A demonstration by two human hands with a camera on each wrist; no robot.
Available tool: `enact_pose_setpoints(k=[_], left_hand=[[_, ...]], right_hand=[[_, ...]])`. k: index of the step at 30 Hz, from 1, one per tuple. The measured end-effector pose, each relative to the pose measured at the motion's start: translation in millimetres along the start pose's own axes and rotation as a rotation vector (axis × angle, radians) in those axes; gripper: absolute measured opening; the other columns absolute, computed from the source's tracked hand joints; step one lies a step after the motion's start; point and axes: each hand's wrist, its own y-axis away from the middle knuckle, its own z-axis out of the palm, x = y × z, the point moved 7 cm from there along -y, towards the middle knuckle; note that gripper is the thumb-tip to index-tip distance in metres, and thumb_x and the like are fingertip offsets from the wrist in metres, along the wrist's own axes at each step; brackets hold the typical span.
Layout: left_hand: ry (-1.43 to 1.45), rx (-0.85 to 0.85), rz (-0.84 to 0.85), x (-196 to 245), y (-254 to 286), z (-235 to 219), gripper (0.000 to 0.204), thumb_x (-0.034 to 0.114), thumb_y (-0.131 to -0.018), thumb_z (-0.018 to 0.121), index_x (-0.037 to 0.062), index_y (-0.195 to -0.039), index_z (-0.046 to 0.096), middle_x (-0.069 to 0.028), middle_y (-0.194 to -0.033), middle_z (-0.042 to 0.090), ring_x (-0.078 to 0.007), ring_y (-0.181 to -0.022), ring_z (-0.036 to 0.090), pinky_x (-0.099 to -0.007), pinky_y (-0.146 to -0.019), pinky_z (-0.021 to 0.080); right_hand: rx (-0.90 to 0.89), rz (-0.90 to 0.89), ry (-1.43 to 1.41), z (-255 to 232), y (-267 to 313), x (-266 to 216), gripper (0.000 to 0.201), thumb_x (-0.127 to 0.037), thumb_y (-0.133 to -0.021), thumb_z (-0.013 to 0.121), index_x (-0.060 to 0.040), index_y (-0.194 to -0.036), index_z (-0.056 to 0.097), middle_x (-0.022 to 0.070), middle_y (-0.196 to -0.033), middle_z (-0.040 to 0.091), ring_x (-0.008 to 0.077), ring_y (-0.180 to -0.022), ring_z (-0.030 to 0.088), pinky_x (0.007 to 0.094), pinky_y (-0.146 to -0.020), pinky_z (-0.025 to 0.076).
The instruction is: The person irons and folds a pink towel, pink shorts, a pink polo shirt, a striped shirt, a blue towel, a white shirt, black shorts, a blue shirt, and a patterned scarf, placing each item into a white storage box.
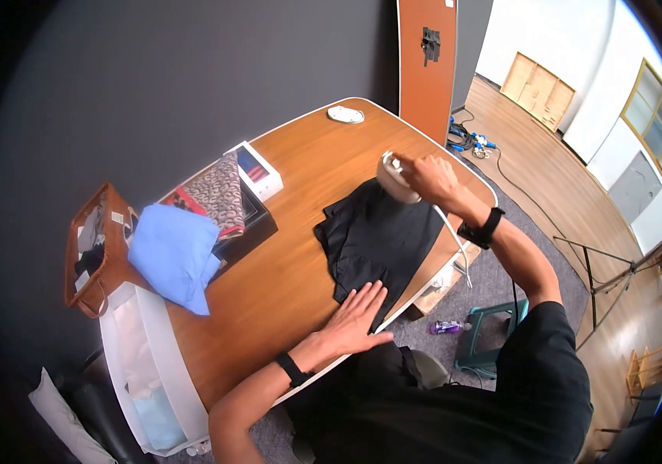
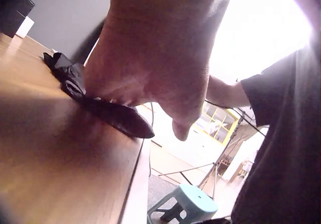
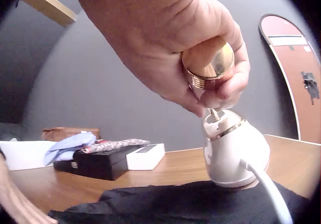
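A black garment (image 1: 381, 240) lies spread on the wooden table, its left edge ruffled. My right hand (image 1: 433, 179) grips a small white iron (image 3: 233, 151) by its rounded handle with gold trim. The iron stands over the far end of the garment, and its white cord (image 3: 268, 191) trails off toward the table's near side. With fingers straight and spread, my left hand (image 1: 353, 321) presses on the near end of the cloth, thumb pointing to the table edge. In the left wrist view a dark fold (image 2: 123, 118) of cloth shows under that hand.
On the table's left are a blue folded cloth (image 1: 172, 251), a patterned cloth (image 1: 217, 193), a black box (image 1: 252, 224) and a white box (image 1: 263, 179). A brown basket (image 1: 118, 267) and white bin (image 1: 184, 371) stand beyond. A white stand (image 1: 346, 114) lies far back; a green stool (image 1: 474, 359) is below.
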Motion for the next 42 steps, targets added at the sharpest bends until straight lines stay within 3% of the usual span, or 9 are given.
enact_pose_setpoints(k=[2,5,8,11,15,20,28,34,42], left_hand=[[-0.100,0.088,-0.032,-9,-11,-26,0.084,0.046,-0.098,0.064,-0.0035,-0.158,0.033,-0.0259,-0.168,0.025,-0.0424,-0.156,0.022,-0.0540,-0.127,0.020],[-0.320,0.294,-0.034,-20,-28,-53,0.075,0.037,-0.094,0.070,-0.0038,-0.151,0.043,-0.0254,-0.162,0.034,-0.0437,-0.149,0.032,-0.0562,-0.124,0.027],[-0.447,0.198,-0.147,-35,-37,-38,0.096,0.065,-0.091,0.064,0.0043,-0.160,0.036,-0.0283,-0.168,0.020,-0.0491,-0.155,0.018,-0.0623,-0.125,0.014],[-0.523,0.162,-0.237,-40,-33,-14,0.110,0.085,-0.087,0.046,0.0106,-0.165,0.027,-0.0305,-0.170,0.012,-0.0521,-0.156,0.007,-0.0667,-0.124,0.008],[-0.495,0.141,-0.256,-47,-33,-5,0.110,0.086,-0.087,0.047,0.0124,-0.166,0.026,-0.0303,-0.170,0.008,-0.0516,-0.157,0.005,-0.0646,-0.125,0.008],[-0.508,0.160,-0.247,-46,-32,-6,0.110,0.086,-0.087,0.046,0.0126,-0.166,0.025,-0.0301,-0.171,0.007,-0.0514,-0.157,0.004,-0.0637,-0.125,0.007],[-0.509,0.125,-0.241,-46,-33,-5,0.111,0.087,-0.089,0.041,0.0097,-0.166,0.022,-0.0341,-0.169,0.006,-0.0537,-0.156,0.003,-0.0658,-0.124,0.008],[-0.503,0.089,-0.268,-46,-33,-6,0.112,0.088,-0.089,0.040,0.0094,-0.167,0.020,-0.0332,-0.169,0.004,-0.0528,-0.157,0.001,-0.0658,-0.125,0.005],[-0.503,0.062,-0.296,-42,-33,-9,0.111,0.086,-0.089,0.042,0.0109,-0.167,0.020,-0.0325,-0.169,0.007,-0.0535,-0.156,0.003,-0.0658,-0.125,0.005]], right_hand=[[-0.063,-0.078,-0.013,1,17,-22,0.052,-0.025,-0.097,0.058,-0.0245,-0.149,0.054,0.0202,-0.082,0.073,0.0386,-0.077,0.074,0.0497,-0.066,0.058],[-0.108,-0.206,-0.057,15,37,-61,0.050,-0.029,-0.100,0.058,-0.0243,-0.150,0.053,0.0199,-0.080,0.073,0.0377,-0.075,0.074,0.0497,-0.064,0.058],[-0.177,-0.288,-0.044,35,43,-88,0.050,-0.029,-0.101,0.056,-0.0228,-0.150,0.051,0.0186,-0.075,0.072,0.0383,-0.070,0.073,0.0488,-0.061,0.057],[-0.181,-0.270,-0.058,43,39,-88,0.050,-0.025,-0.101,0.055,-0.0188,-0.150,0.052,0.0198,-0.075,0.072,0.0376,-0.069,0.073,0.0475,-0.059,0.057],[-0.122,-0.120,0.038,63,6,-54,0.049,-0.019,-0.099,0.055,-0.0183,-0.148,0.054,0.0187,-0.079,0.074,0.0336,-0.072,0.075,0.0447,-0.061,0.059],[-0.058,0.056,0.081,74,-36,9,0.039,-0.020,-0.100,0.053,-0.0171,-0.139,0.060,0.0205,-0.094,0.076,0.0362,-0.088,0.077,0.0460,-0.070,0.061],[-0.017,0.149,0.027,87,-74,70,0.037,-0.020,-0.099,0.052,-0.0171,-0.134,0.063,0.0233,-0.099,0.075,0.0405,-0.089,0.076,0.0502,-0.073,0.061],[0.056,-0.009,-0.032,29,-31,1,0.042,-0.022,-0.097,0.055,-0.0206,-0.139,0.063,0.0229,-0.087,0.074,0.0408,-0.082,0.075,0.0506,-0.068,0.060],[-0.235,-0.382,-0.073,33,34,-115,0.050,-0.032,-0.101,0.058,-0.0270,-0.150,0.053,0.0206,-0.080,0.073,0.0386,-0.076,0.074,0.0493,-0.067,0.059]])
